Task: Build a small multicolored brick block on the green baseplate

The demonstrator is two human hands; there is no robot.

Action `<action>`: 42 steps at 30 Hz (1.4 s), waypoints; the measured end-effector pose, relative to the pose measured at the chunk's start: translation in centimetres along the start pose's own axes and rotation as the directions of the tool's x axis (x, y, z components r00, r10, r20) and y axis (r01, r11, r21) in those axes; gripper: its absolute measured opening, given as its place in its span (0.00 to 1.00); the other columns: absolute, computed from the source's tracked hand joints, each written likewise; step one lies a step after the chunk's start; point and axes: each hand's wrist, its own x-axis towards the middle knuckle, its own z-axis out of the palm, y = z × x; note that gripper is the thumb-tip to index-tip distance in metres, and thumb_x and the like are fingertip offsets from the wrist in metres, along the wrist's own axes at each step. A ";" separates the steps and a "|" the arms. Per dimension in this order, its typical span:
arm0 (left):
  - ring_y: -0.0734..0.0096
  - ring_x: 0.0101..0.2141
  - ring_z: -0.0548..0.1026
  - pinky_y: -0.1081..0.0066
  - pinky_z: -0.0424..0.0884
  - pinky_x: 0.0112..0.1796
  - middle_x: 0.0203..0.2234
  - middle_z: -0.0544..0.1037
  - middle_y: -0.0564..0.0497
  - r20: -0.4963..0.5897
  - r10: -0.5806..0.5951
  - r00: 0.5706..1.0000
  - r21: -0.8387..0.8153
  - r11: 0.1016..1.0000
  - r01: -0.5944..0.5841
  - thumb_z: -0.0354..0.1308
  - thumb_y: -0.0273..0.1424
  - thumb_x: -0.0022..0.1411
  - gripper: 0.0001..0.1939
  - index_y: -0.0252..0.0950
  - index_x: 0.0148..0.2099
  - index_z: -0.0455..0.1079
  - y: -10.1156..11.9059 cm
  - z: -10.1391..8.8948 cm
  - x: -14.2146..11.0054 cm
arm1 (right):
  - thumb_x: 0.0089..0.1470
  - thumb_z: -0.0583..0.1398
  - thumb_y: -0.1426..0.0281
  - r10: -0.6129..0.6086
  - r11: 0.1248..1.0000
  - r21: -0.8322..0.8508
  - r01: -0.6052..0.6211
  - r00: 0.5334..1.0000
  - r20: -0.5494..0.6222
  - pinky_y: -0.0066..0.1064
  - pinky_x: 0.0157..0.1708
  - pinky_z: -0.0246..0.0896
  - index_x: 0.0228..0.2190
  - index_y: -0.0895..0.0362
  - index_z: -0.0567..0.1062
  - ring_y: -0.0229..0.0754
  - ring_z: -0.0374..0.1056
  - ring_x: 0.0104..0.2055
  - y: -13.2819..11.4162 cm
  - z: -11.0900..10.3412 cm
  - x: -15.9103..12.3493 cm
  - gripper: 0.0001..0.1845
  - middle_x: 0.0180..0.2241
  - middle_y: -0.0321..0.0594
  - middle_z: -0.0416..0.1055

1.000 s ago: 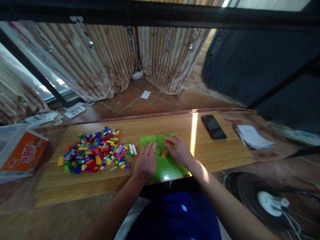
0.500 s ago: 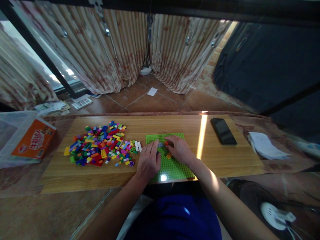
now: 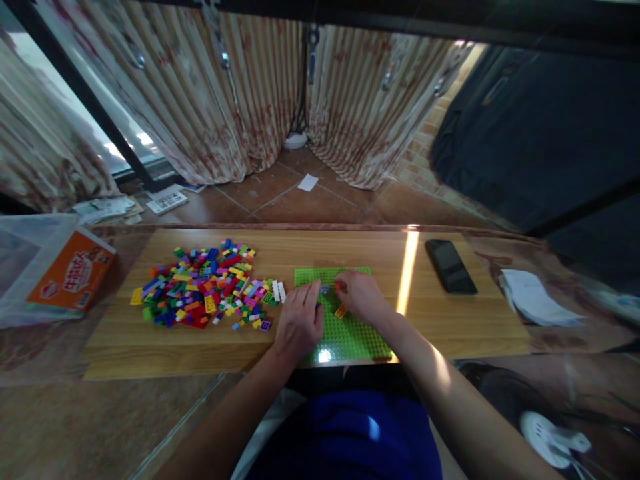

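My right hand (image 3: 363,293) pinched an orange-red plastic brick (image 3: 340,285) over the studded green baseplate (image 3: 350,341) my left (image 3: 299,321), grip unclear, seemingly steadied.

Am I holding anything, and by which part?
Your right hand seems to pinch an orange brick; which part is hidden. Whether your left hand holds anything is unclear.
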 end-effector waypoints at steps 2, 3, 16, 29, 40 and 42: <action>0.54 0.48 0.70 0.55 0.69 0.51 0.49 0.73 0.37 0.001 -0.004 1.000 -0.006 1.000 0.004 0.51 0.28 0.63 0.25 0.28 0.61 0.59 0.0 0.1 0.0 | 0.52 0.58 0.75 -0.018 1.000 0.020 0.018 1.000 0.018 0.28 0.33 0.56 0.27 0.57 0.76 0.40 0.67 0.33 -0.3 0.0 0.1 0.06 0.30 0.40 0.74; 0.54 0.48 0.70 0.55 0.69 0.51 0.49 0.73 0.37 0.002 -0.004 1.000 -0.010 1.000 0.004 0.51 0.28 0.63 0.25 0.28 0.61 0.59 -0.1 0.1 0.0 | 0.52 0.59 0.75 -0.027 0.999 0.040 0.026 0.999 0.019 0.28 0.34 0.56 0.28 0.57 0.77 0.40 0.68 0.33 -0.4 0.0 0.1 0.06 0.31 0.40 0.74; 0.55 0.49 0.69 0.56 0.67 0.52 0.49 0.72 0.37 0.048 -0.019 0.999 0.001 1.000 0.019 0.50 0.28 0.64 0.24 0.26 0.61 0.60 0.3 -0.3 0.1 | 0.55 0.61 0.71 -0.090 0.959 0.265 0.104 0.994 -0.065 0.30 0.38 0.61 0.35 0.53 0.80 0.39 0.69 0.36 1.5 0.8 -0.7 0.07 0.33 0.38 0.75; 0.52 0.52 0.66 0.53 0.64 0.52 0.55 0.67 0.39 0.206 -0.003 0.978 0.210 0.977 -0.041 0.48 0.28 0.65 0.24 0.37 0.62 0.63 0.7 -0.4 0.2 | 0.56 0.60 0.72 -0.129 0.945 0.293 0.148 0.988 -0.083 0.30 0.39 0.64 0.34 0.54 0.81 0.40 0.71 0.36 1.7 1.0 -0.5 0.08 0.33 0.39 0.76; 0.50 0.51 0.66 0.51 0.64 0.49 0.53 0.69 0.37 0.181 0.002 0.983 0.212 0.976 -0.041 0.49 0.27 0.62 0.24 0.36 0.60 0.65 0.9 0.0 0.6 | 0.56 0.60 0.73 -0.174 0.963 0.206 0.173 0.985 -0.014 0.30 0.41 0.62 0.34 0.54 0.82 0.40 0.71 0.38 1.5 0.2 0.1 0.09 0.34 0.39 0.78; 0.51 0.51 0.67 0.51 0.64 0.49 0.53 0.69 0.38 0.184 0.005 0.983 0.215 0.976 -0.045 0.49 0.27 0.62 0.23 0.36 0.60 0.65 0.9 0.0 0.5 | 0.56 0.60 0.73 -0.151 0.966 0.208 0.154 0.988 -0.029 0.30 0.41 0.63 0.34 0.54 0.81 0.40 0.71 0.38 1.4 0.4 -0.1 0.09 0.34 0.39 0.78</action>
